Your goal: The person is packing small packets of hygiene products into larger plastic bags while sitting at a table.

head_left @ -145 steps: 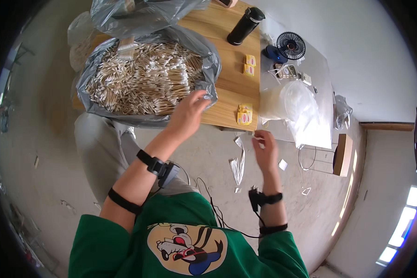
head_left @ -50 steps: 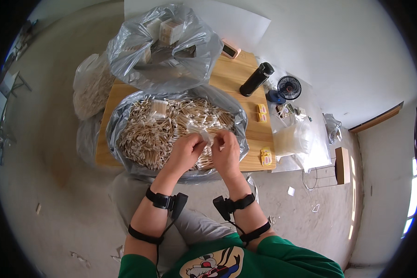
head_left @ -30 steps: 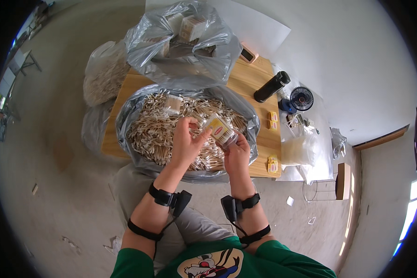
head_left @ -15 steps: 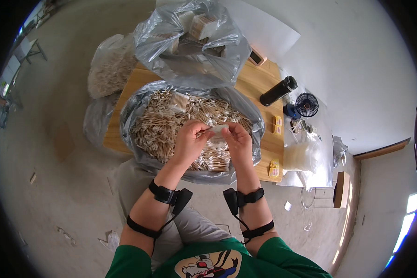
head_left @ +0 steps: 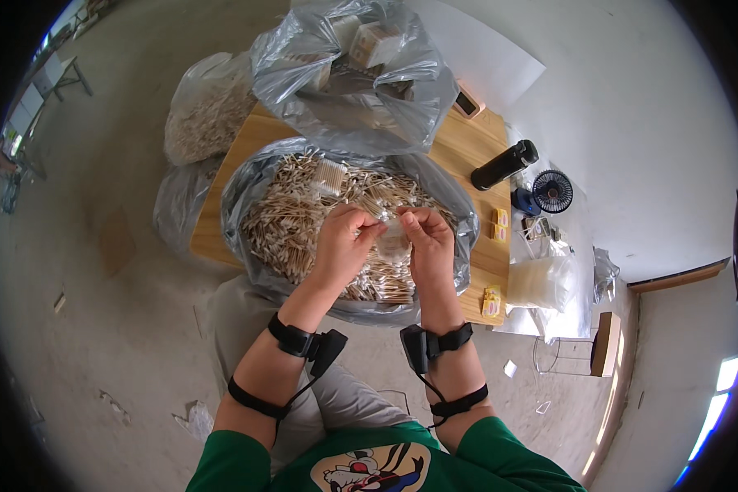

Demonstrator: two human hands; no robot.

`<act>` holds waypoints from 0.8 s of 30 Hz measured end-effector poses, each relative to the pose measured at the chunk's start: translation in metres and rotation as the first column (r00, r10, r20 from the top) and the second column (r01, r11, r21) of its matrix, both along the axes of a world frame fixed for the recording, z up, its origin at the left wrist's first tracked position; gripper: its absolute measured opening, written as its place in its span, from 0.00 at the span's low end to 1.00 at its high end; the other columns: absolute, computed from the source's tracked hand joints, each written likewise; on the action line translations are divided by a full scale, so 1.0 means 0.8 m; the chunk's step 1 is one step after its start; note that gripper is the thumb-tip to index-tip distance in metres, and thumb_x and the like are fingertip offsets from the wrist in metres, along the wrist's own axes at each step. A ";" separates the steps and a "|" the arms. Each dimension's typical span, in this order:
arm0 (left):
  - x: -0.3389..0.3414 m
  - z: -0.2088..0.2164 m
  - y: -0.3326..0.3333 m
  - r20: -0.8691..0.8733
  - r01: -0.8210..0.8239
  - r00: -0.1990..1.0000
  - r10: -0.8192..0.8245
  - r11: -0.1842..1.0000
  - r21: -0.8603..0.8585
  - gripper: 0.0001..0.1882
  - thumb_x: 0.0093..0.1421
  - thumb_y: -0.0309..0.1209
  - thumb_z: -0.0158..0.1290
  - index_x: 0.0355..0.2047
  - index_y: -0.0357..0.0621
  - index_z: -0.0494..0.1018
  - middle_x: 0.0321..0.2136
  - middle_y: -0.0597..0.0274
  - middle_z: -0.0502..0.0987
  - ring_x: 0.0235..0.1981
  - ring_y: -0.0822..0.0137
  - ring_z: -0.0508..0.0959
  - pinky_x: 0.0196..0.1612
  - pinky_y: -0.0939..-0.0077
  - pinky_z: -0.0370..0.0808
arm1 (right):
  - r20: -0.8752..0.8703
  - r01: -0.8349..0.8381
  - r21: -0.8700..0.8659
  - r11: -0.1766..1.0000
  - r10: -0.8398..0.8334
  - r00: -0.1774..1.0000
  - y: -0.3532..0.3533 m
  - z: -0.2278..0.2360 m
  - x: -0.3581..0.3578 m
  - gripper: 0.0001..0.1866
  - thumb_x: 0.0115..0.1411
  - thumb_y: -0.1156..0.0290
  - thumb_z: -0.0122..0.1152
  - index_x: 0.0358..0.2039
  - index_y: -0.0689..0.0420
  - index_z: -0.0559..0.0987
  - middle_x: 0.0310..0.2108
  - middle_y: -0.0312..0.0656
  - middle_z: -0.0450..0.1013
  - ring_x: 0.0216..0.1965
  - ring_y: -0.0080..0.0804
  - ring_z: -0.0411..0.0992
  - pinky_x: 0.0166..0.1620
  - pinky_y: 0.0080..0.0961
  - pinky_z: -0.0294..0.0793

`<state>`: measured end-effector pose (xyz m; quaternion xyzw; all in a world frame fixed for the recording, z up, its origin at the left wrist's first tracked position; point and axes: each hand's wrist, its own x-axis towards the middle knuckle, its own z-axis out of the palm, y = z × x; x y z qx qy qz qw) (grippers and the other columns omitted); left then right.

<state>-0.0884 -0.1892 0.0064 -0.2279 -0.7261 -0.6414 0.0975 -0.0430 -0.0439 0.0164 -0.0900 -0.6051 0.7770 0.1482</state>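
Note:
Between my hands hangs a small clear plastic bag (head_left: 394, 246), its upper edge pinched at both sides. My left hand (head_left: 344, 244) closes thumb and forefinger on the left of that edge. Opposite it, my right hand (head_left: 429, 243) grips the other side between thumb and fingers. Whether anything is inside the bag is hard to see. Beneath both hands is a heap of loose cotton swabs (head_left: 283, 221) with wooden sticks, in a wide container lined with a grey plastic bag (head_left: 231, 197). On the heap's far side lies a neat stack of swabs (head_left: 330, 176).
A wooden table (head_left: 213, 221) carries the container. Behind it stands a grey bag (head_left: 287, 74) holding packed bundles. To the right are a black flask (head_left: 503, 166), a small fan (head_left: 552, 191), yellow packets (head_left: 491, 301) and a plastic-wrapped bundle (head_left: 541, 280). A full clear bag (head_left: 205, 115) sits far left.
The bag, bunched up at my fingertips before, now hangs lower and more spread out between my hands. My fingers have shifted slightly along its edge. The whole view has moved a little.

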 end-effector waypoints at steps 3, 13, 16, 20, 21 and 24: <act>-0.001 -0.002 -0.001 -0.046 -0.039 0.998 0.036 0.996 -0.077 0.07 0.52 0.22 0.58 0.22 0.37 0.70 0.20 0.59 0.71 0.21 0.67 0.70 0.25 0.75 0.66 | 0.033 -0.028 0.018 0.999 0.027 0.999 0.000 -0.004 -0.006 0.08 0.61 0.68 0.56 0.33 0.60 0.75 0.35 0.36 0.72 0.34 0.16 0.66 0.39 0.14 0.64; 0.002 -0.018 0.000 0.124 -0.186 0.973 0.193 0.980 -0.068 0.06 0.62 0.27 0.47 0.31 0.37 0.65 0.20 0.53 0.71 0.21 0.55 0.72 0.26 0.67 0.68 | 0.214 0.043 -0.179 0.983 -0.004 0.977 -0.032 -0.012 0.028 0.15 0.66 0.58 0.46 0.41 0.58 0.68 0.31 0.33 0.69 0.29 0.16 0.65 0.31 0.13 0.66; 0.001 -0.035 0.003 0.307 -0.017 0.952 0.008 0.999 0.027 0.11 0.63 0.34 0.48 0.30 0.37 0.65 0.18 0.55 0.69 0.19 0.64 0.70 0.24 0.72 0.65 | 0.199 0.210 0.005 0.978 -0.207 0.958 -0.017 -0.018 0.025 0.13 0.66 0.61 0.48 0.39 0.58 0.68 0.29 0.32 0.68 0.25 0.15 0.64 0.27 0.13 0.65; 0.000 -0.028 0.000 0.533 0.064 0.828 -0.177 0.972 0.224 0.15 0.61 0.41 0.52 0.28 0.42 0.67 0.17 0.69 0.65 0.19 0.80 0.64 0.23 0.81 0.61 | 0.147 0.076 0.227 0.971 -0.112 0.983 -0.007 -0.006 0.035 0.09 0.65 0.66 0.51 0.36 0.60 0.69 0.28 0.32 0.68 0.27 0.14 0.63 0.29 0.13 0.64; 0.002 -0.024 0.000 0.529 0.066 0.829 -0.180 0.972 0.226 0.15 0.61 0.41 0.52 0.28 0.42 0.67 0.17 0.69 0.65 0.19 0.80 0.64 0.23 0.81 0.61 | 0.144 0.079 0.229 0.970 -0.114 0.983 -0.008 -0.007 0.036 0.09 0.65 0.66 0.51 0.36 0.60 0.69 0.28 0.32 0.68 0.27 0.14 0.63 0.29 0.13 0.64; 0.007 -0.021 0.005 0.285 0.007 0.959 -0.001 1.000 -0.019 0.19 0.60 0.40 0.53 0.20 0.38 0.66 0.12 0.67 0.65 0.15 0.75 0.63 0.20 0.76 0.61 | 0.119 0.186 0.241 0.953 -0.219 0.968 -0.011 -0.023 0.039 0.11 0.65 0.65 0.49 0.36 0.61 0.70 0.28 0.33 0.68 0.28 0.16 0.63 0.32 0.14 0.64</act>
